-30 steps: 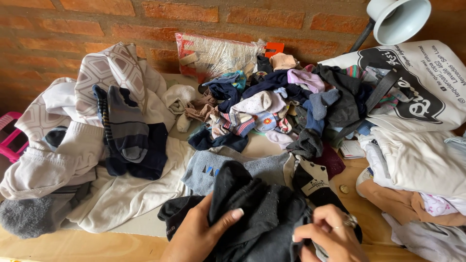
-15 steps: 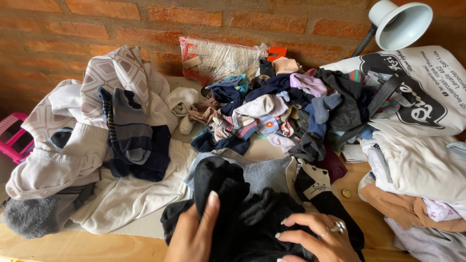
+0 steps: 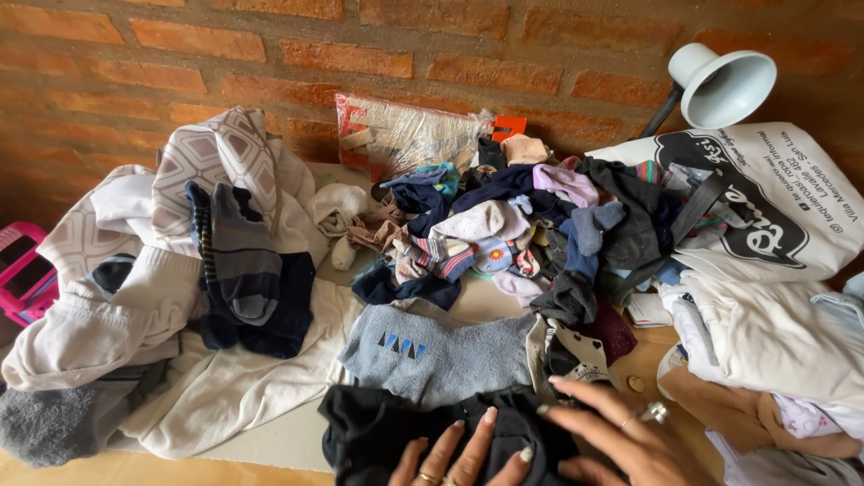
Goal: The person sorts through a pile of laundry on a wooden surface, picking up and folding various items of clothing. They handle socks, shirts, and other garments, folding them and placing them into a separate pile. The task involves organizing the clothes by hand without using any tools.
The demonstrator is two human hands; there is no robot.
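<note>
From the head view, both our hands lie flat on the black soft fabric garment (image 3: 432, 432) at the near edge of the counter (image 3: 270, 445). Our left hand (image 3: 463, 454) has its fingers spread and grips nothing; our right hand (image 3: 621, 436) is likewise splayed, pressing down beside it. To smooth it well, we judge we should sweep outward from the middle, keeping clear of the grey knitted sock (image 3: 441, 351) just behind it and the mixed heap of small clothes (image 3: 513, 225).
</note>
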